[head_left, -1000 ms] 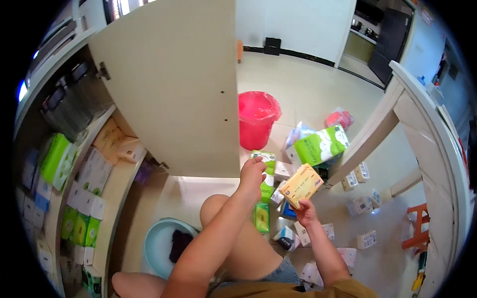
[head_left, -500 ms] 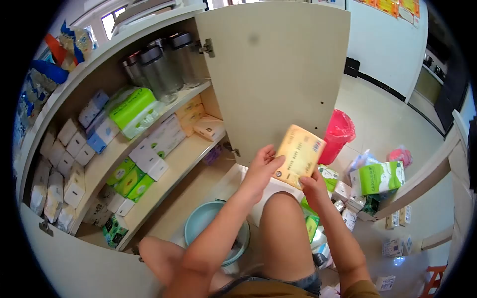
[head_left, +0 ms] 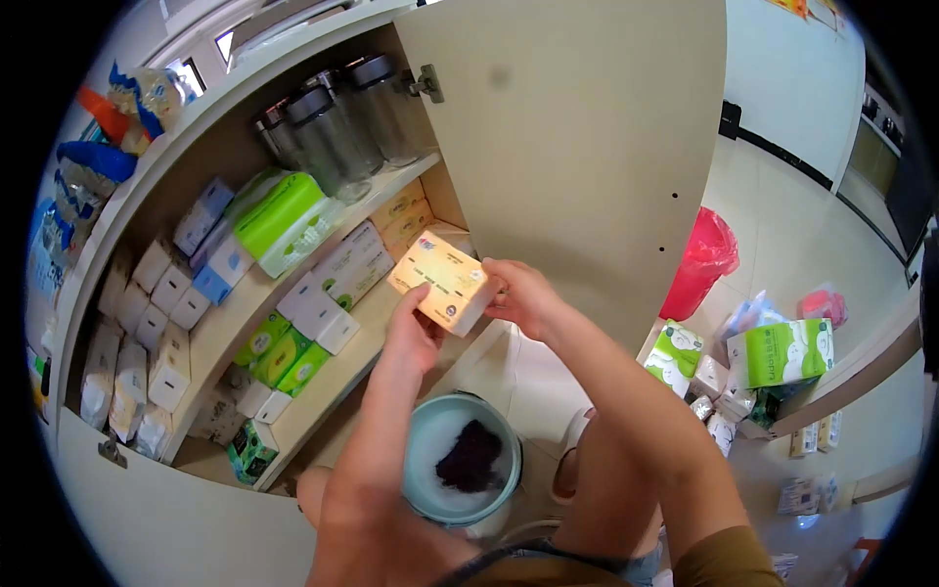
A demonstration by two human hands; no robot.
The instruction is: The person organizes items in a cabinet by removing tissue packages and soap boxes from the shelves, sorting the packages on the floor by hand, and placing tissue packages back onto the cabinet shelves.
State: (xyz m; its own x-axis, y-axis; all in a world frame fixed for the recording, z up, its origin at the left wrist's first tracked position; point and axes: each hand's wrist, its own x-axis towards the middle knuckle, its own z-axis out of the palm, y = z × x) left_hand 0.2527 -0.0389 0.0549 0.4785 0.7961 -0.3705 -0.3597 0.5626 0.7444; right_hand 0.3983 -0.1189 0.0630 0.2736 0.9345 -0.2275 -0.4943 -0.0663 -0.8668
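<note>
Yellow tissue pack [head_left: 438,278]: raised in front of the open cabinet, above the floor and not touching the lower shelf [head_left: 364,344]. Both of my hands are on it: left fingers [head_left: 419,331] grasp the lower edge, with the thumb pressed on the printed face; right fingers [head_left: 507,281] grasp the end nearer the door [head_left: 577,147]

Step in hand, as I judge it: handling and turning the pack at shelf height, under two-handed control. From this pose, any move inward would call for a level pack, a right hand kept clear of the door, and a slow approach past the white-and-green packs [head_left: 354,266]. Similar yellow packs [head_left: 401,220] stand at the far end of that shelf

Appearance: boxy, with a warm yellow-orange face, a row of dark print across the middle, a small coloured logo in one upper corner and a round dark mark near the opposite one. The side is paler. It sits tilted, printed face towards me (lettering too small to read). Outline looks full; I would expect the wrapper to dent under a hard squeeze

Below: a pale blue basin [head_left: 415,479] containing a dark cloth [head_left: 471,456]
</note>
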